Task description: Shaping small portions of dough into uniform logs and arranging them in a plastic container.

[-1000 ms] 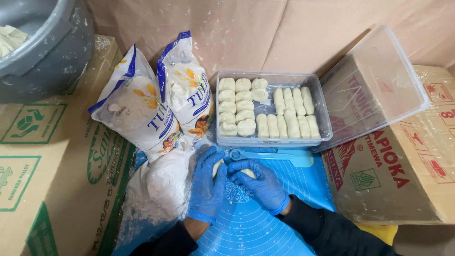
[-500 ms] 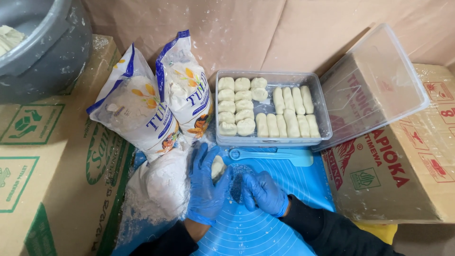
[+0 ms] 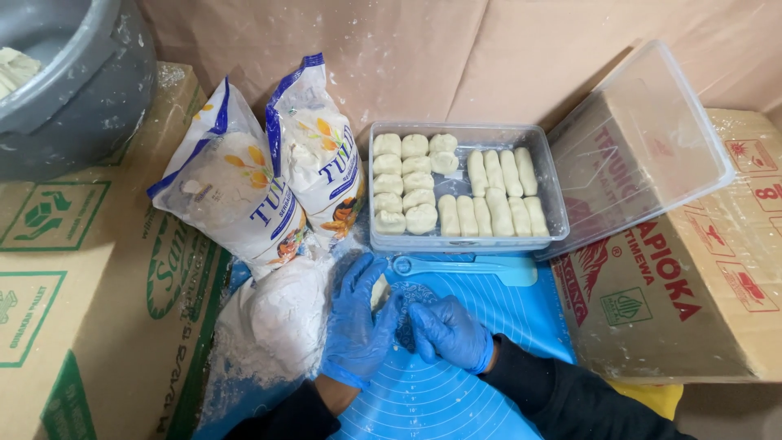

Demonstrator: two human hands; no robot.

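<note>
Left hand point(image 3: 356, 326) cups a pale dough piece point(image 3: 379, 291) against its palm, fingers curled round it; right hand point(image 3: 446, 332) rests loosely curled on the blue mat point(image 3: 456, 399), gripping nothing. Dough sits at 11 o'clock from the right hand, below the clear tray point(image 3: 554, 220). Judged soft, light, floury and easily dented: hold gently by its sides.

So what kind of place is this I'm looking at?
Probably a makeshift home food-prep corner: a blue baking mat, flour bags, a clear tub of shaped dough pieces, cardboard boxes around.
</note>
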